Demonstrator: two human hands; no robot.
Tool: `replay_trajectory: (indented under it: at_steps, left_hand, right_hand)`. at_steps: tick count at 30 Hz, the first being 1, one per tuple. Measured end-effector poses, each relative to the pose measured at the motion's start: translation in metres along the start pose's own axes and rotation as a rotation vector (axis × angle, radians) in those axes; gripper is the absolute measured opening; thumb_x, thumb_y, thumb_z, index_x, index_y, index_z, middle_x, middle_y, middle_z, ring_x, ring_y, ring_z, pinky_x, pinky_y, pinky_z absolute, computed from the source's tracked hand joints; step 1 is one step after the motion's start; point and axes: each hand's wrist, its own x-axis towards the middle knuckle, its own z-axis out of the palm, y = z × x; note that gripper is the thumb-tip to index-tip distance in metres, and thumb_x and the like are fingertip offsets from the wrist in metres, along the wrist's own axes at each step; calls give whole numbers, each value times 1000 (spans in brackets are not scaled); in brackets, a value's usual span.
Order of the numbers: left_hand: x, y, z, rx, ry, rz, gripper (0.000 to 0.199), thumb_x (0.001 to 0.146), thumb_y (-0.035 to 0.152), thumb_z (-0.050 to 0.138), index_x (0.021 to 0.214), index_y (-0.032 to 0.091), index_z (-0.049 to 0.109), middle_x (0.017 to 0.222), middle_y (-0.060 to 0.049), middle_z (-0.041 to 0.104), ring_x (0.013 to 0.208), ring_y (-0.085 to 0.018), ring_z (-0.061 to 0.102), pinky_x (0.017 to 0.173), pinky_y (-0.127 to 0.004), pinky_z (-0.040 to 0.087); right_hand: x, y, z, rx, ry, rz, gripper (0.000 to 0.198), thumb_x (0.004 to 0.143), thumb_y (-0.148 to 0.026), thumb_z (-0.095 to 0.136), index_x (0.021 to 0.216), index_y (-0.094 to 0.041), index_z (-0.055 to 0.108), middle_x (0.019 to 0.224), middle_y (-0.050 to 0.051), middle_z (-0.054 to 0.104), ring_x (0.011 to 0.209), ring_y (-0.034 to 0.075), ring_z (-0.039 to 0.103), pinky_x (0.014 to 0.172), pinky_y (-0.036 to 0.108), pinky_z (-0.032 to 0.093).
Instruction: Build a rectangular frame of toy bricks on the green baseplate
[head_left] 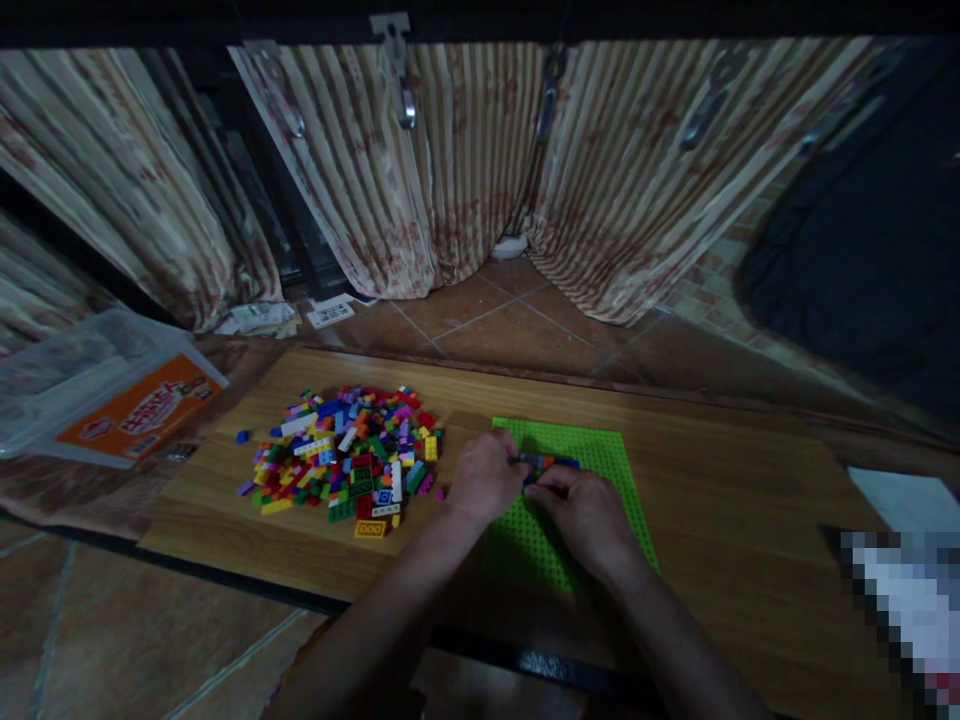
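A green studded baseplate (600, 450) lies on the wooden board under both hands. Across its far part runs a short row of joined toy bricks (550, 462), with blue, orange and grey showing. My left hand (486, 474) is closed at the plate's left side, by the left end of that row; whatever its fingers hold is hidden. From the right, my right hand (592, 512) pinches a small dark blue brick (529, 481) between thumb and fingers, just on the near side of the row. The two hands' fingertips almost meet there.
A heap of loose coloured bricks (352, 450) spreads over the left of the wooden board (735, 500). A clear plastic box (97, 390) with an orange label stands further left. Papers (907, 500) lie at the right edge. Striped curtains (465, 170) hang behind.
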Motion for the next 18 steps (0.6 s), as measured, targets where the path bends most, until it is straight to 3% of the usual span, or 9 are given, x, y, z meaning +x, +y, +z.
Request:
replay_trajectory:
  at_steps: [5,13,18]
  left_hand:
    - [5,0,-2,30,-51,-7,8,70,21,67,78,19,68,79,-2,71,79,-17,64,71,-25,48]
    - [-7,-4,0,-46,12,93,5,75,21,61,74,20,66,69,1,67,70,-15,63,66,-24,46]
    - [-1,-17,-3,-175,7,186,18,83,21,50,72,19,64,65,2,64,63,-12,58,60,-22,42]
  right_hand:
    - [-1,0,1,-7,-6,-37,19,81,-36,58,69,-24,68,65,-1,67,62,16,60,61,28,36]
    - [0,3,-1,63,-22,-66,24,80,-39,56,68,-22,67,62,-1,65,59,16,57,60,28,36]
    - [5,16,-13,220,-97,-60,32,81,-47,53,70,-20,67,59,-2,61,56,15,54,56,27,37]
